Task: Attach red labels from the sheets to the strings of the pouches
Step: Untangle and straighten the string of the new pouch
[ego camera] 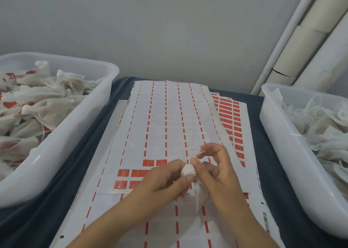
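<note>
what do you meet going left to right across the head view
left tub of labelled pouches → label sheets → left hand → pouch → right hand → right tub of pouches → pipes

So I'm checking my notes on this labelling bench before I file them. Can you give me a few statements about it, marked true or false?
1. Both hands hold one pouch. True: left hand, right hand.
2. The left bin holds pouches with red labels. True.
3. The right bin is full of red labels. False: it holds white pouches, no red showing.
4. The top sheet is still full of labels. False: most are gone, a few remain near the hands.
5. The sheets lie on a blue cloth. True.
</note>
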{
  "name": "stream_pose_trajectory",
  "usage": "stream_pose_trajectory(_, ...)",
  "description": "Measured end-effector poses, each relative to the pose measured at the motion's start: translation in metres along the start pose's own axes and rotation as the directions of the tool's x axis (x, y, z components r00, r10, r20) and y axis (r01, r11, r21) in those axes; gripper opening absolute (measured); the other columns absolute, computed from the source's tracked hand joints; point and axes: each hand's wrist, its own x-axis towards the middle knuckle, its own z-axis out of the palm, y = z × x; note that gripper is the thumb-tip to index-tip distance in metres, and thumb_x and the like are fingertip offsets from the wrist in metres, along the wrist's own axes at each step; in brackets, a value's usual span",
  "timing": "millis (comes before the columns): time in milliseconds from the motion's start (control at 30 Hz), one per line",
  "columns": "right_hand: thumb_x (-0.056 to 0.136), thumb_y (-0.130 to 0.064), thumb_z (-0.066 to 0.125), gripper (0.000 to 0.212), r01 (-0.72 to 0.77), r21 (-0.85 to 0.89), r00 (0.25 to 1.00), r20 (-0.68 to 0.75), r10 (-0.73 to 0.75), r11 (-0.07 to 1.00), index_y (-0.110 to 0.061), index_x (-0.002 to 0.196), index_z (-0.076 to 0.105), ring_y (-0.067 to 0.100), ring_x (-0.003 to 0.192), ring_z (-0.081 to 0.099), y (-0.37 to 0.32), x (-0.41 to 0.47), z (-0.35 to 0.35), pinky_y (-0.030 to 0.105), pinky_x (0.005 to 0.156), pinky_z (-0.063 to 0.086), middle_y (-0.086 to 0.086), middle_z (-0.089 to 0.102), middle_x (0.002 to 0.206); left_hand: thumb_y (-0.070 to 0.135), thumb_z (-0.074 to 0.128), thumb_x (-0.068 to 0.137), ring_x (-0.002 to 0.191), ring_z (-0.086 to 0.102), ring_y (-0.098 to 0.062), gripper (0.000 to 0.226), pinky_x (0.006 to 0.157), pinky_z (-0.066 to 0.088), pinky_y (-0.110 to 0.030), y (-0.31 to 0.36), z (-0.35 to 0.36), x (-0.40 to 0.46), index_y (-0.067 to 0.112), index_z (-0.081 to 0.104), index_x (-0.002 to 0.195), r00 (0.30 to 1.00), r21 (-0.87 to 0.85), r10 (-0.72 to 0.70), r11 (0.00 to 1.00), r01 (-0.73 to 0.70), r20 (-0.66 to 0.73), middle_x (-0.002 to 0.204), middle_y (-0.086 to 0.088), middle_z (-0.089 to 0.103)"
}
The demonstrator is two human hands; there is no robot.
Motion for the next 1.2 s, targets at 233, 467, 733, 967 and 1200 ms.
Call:
stream_pose_trajectory(233, 0.070, -0.042, 0.056, 0.022, 0.041, -0.115, 0.998, 0.042, -0.036, 0.992, -0.029, 0.085, 0.065, 0.000, 0.082, 0.062, -0.0010, 0.0006, -0.0050, 0.010, 0.066, 0.049, -0.012, 0.065, 0.087, 0.051, 0.047, 0.076, 0.058, 0.052, 0.005, 0.029, 0.056, 0.042, -0.009, -0.0021, -0.0007, -0.0007, 0.025, 0.058, 0.087, 1.000, 0.015, 0.014, 1.000, -0.015, 0.011, 0.064, 0.020, 0.058)
stream_pose_trajectory(467, 0.087, -0.044, 0.049, 0.023, 0.231, -0.251, 0.969, 0.146, -0.199, 0.940, -0.027, 0.088, 0.065, 0.006, 0.085, 0.061, 0.0000, 0.0001, -0.0050, 0.013, 0.072, 0.048, -0.015, 0.064, 0.084, 0.051, 0.047, 0.078, 0.053, 0.048, 0.001, 0.038, 0.055, 0.041, -0.014, -0.0064, -0.0060, 0.0004, 0.015, 0.059, 0.087, 0.998, -0.001, 0.007, 1.000, -0.007, -0.062, 0.059, 0.013, 0.057)
stream_pose_trajectory(733, 0.073, -0.041, 0.057, 0.022, 0.011, -0.057, 0.993, 0.120, -0.004, 0.998, -0.029, 0.088, 0.067, 0.001, 0.085, 0.064, -0.0042, 0.0004, -0.0055, 0.009, 0.070, 0.048, -0.017, 0.069, 0.086, 0.045, 0.047, 0.083, 0.053, 0.051, 0.002, 0.020, 0.054, 0.041, -0.011, -0.0061, -0.0030, 0.0011, 0.027, 0.056, 0.081, 0.999, 0.012, 0.005, 1.000, -0.005, -0.038, 0.059, 0.013, 0.058)
stream_pose_trajectory(967, 0.063, -0.041, 0.063, 0.031, -0.235, 0.092, 0.969, 0.106, 0.225, 0.968, -0.025, 0.089, 0.067, 0.008, 0.083, 0.066, -0.0012, 0.0008, -0.0048, 0.019, 0.075, 0.053, -0.007, 0.070, 0.086, 0.054, 0.040, 0.077, 0.063, 0.054, 0.003, 0.039, 0.061, 0.043, -0.012, -0.0078, 0.0009, 0.0004, 0.021, 0.058, 0.086, 0.996, 0.187, 0.053, 0.982, -0.039, -0.066, 0.069, 0.022, 0.058)
stream_pose_trajectory(1200, 0.075, -0.042, 0.053, 0.027, -0.002, -0.132, 0.993, 0.117, 0.018, 0.991, -0.027, 0.092, 0.068, 0.002, 0.085, 0.063, -0.0067, -0.0025, -0.0068, 0.012, 0.075, 0.048, -0.013, 0.069, 0.086, 0.046, 0.047, 0.078, 0.053, 0.050, 0.002, 0.029, 0.054, 0.041, -0.012, -0.0045, 0.0009, 0.0005, 0.020, 0.058, 0.081, 0.992, 0.052, 0.041, 0.998, -0.035, -0.119, 0.058, 0.016, 0.059)
